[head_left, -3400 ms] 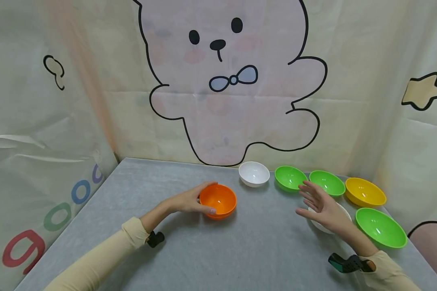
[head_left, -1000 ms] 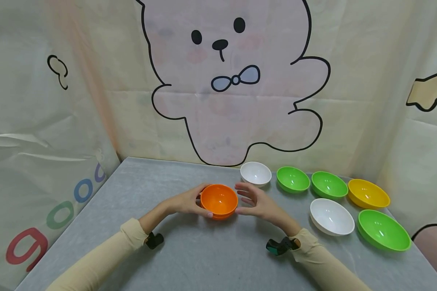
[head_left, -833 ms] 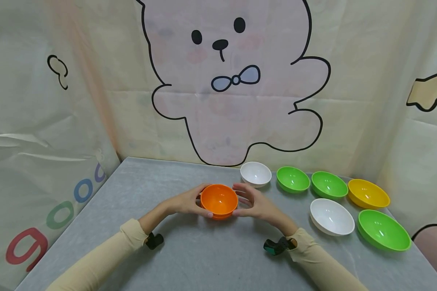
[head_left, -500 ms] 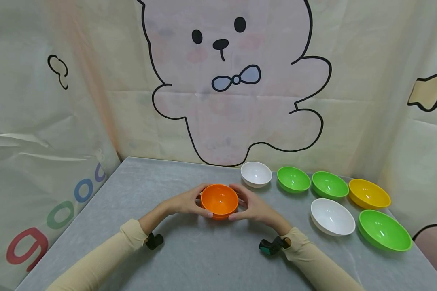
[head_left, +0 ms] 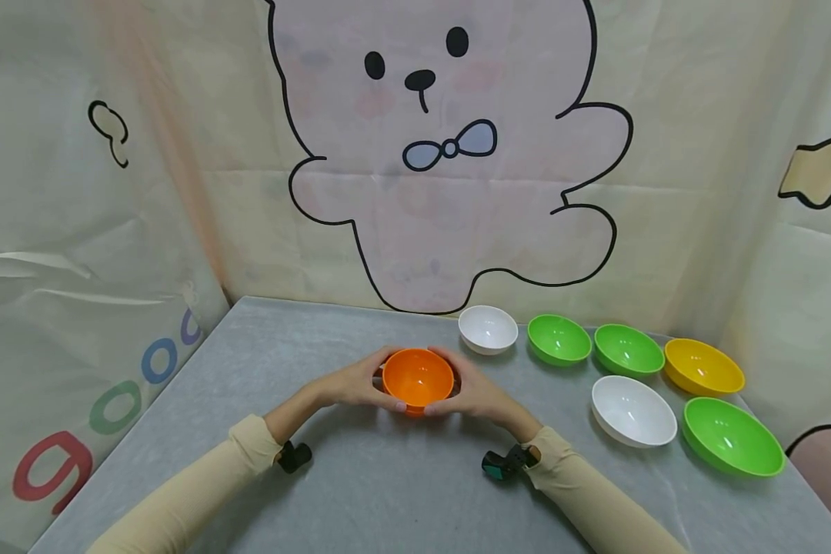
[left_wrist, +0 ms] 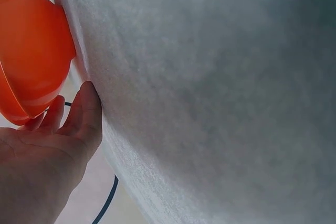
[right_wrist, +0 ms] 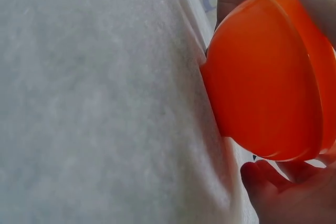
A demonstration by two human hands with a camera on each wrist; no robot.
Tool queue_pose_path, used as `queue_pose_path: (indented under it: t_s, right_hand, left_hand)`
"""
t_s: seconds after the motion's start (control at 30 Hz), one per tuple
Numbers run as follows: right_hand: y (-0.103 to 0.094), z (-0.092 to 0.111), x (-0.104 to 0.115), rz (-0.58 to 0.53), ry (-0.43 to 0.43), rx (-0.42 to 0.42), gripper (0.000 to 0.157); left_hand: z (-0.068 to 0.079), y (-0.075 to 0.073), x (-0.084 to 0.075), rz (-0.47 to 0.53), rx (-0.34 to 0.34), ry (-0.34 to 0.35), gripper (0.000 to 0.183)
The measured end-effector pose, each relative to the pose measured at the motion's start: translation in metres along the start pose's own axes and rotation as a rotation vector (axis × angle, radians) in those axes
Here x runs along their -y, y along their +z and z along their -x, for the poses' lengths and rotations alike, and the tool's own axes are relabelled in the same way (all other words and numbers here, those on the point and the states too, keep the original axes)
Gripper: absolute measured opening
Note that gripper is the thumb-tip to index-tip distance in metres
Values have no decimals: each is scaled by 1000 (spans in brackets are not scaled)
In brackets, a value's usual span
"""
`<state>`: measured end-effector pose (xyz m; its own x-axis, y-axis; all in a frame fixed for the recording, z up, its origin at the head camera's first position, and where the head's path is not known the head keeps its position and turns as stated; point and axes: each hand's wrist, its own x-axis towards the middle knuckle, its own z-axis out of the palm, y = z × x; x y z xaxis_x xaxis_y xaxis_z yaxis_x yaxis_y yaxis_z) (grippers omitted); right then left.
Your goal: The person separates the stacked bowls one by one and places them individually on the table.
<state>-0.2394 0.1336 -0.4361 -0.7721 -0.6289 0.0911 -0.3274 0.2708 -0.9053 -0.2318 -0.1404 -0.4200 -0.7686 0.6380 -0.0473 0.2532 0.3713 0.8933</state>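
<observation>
Two orange bowls [head_left: 418, 377], one nested in the other, stand near the middle of the table; the right wrist view shows the lower bowl [right_wrist: 262, 82] with the second rim above it. My left hand [head_left: 360, 382] holds them from the left, thumb at the front and fingers round the far side. From the right, my right hand [head_left: 481, 392] grips the same bowls, its thumb at the front near the left thumb. The left wrist view shows left fingers [left_wrist: 89, 108] beside the orange wall. Part of the far-side fingers is hidden behind the bowls.
Behind and to the right stand a small white bowl [head_left: 488, 331], two green bowls [head_left: 559, 340] and a yellow bowl [head_left: 704, 368]. Nearer are a larger white bowl [head_left: 633, 412] and a large green bowl [head_left: 732, 437]. A printed curtain [head_left: 422, 231] borders the grey table [head_left: 388, 492].
My right hand has come left from over the larger white bowl to the orange bowls and closed round their right side. The left hand stays on them.
</observation>
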Motion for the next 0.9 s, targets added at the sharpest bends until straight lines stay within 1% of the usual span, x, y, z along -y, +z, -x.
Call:
queue_pose_path:
  t_s: [0.23, 0.43, 0.53, 0.7, 0.9]
  right_hand:
    - [1, -3, 3, 3, -19, -14, 87]
    - [3, -5, 0, 25, -45, -33, 86]
    - [3, -5, -1, 34, -60, -41, 86]
    - [3, -5, 0, 45, -95, -48, 85]
    - [-1, -4, 5, 48, -105, -54, 83]
  left_hand:
    - [-1, -1, 0, -4, 6, 10, 88]
    - [-1, 0, 0, -16, 8, 27, 85]
    - [-1, 0, 1, -6, 13, 37, 84]
    - [-1, 0, 0, -6, 21, 33, 85]
    - [0, 0, -2, -9, 15, 18, 86]
